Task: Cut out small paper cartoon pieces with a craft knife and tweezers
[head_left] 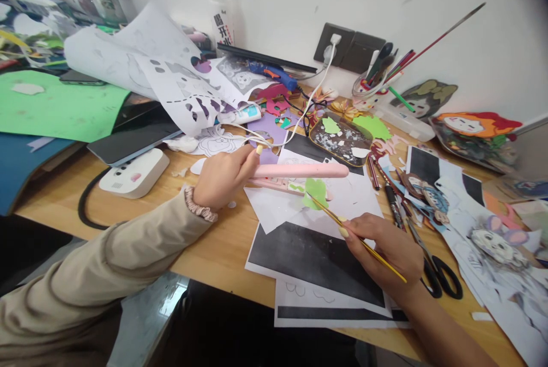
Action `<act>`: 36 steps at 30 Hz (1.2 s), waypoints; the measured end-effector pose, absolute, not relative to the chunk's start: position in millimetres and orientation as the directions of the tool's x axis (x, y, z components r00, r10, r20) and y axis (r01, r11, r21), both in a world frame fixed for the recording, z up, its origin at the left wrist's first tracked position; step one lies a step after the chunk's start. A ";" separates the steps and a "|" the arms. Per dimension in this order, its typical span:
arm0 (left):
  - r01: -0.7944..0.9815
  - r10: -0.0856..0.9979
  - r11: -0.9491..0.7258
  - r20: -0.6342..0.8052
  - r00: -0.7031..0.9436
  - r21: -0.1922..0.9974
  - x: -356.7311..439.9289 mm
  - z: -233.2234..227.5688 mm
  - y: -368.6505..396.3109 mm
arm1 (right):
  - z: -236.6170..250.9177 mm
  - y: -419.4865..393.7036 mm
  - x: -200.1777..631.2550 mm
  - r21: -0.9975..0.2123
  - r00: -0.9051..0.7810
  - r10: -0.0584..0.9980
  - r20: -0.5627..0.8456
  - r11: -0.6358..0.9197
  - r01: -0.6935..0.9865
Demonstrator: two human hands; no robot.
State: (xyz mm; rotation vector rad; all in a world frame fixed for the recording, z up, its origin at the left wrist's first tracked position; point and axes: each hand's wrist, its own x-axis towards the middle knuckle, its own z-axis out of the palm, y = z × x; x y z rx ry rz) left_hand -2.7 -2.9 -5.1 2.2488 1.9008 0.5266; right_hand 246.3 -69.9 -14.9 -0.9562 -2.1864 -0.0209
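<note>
My left hand is closed around one end of a long, flat pink case, seen nearly edge-on. Below its edge shows a thinner pink strip with a green squiggle; how the parts join I cannot tell. My right hand pinches a thin yellow paintbrush between thumb and fingers. Its tip lies over a light green paper cutout, though contact is unclear. Beneath are white paper and a sheet with a black panel.
Black-handled scissors and pens lie right of the papers. Behind are a scrap-filled tray, a blue glue gun and a white cable. A white power strip sits left; paper cutouts spread right.
</note>
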 end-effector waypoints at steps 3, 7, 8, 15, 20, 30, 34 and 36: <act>0.920 0.977 -0.184 0.166 0.133 0.346 -3.0 -5.1 -2.7 | -12.0 -70.0 244.0 -0.296 -0.480 0.642 0.597 0.733 0.613; 0.916 0.973 -0.165 0.212 0.091 0.366 -4.1 -5.5 -2.3 | -8.1 -71.4 241.3 -0.353 -0.510 0.661 0.551 0.738 0.575; 0.917 0.971 -0.160 0.225 0.080 0.364 -4.5 -5.8 -2.1 | -7.9 -71.8 241.2 -0.359 -0.499 0.665 0.555 0.733 0.577; 0.901 0.984 -0.149 0.152 0.094 0.408 -5.8 -7.5 -1.1 | -16.3 -71.2 241.7 -0.301 -0.445 0.683 0.579 0.686 0.662; 0.830 0.988 -0.156 0.069 0.142 0.536 -5.1 -7.2 -0.6 | -25.1 -68.3 240.0 -0.369 -0.430 0.732 0.529 0.654 0.660; 0.755 0.937 -0.313 0.059 0.343 0.577 -6.5 -15.1 2.9 | -27.7 -66.5 236.3 -0.427 -0.389 0.799 0.459 0.582 0.692; 0.741 0.913 -0.372 0.076 0.401 0.559 -5.8 -17.3 3.7 | -27.6 -65.9 236.4 -0.434 -0.381 0.821 0.424 0.554 0.710; 0.758 0.912 -0.378 0.075 0.402 0.532 -5.5 -18.5 3.6 | -26.6 -66.1 236.8 -0.444 -0.384 0.827 0.410 0.549 0.708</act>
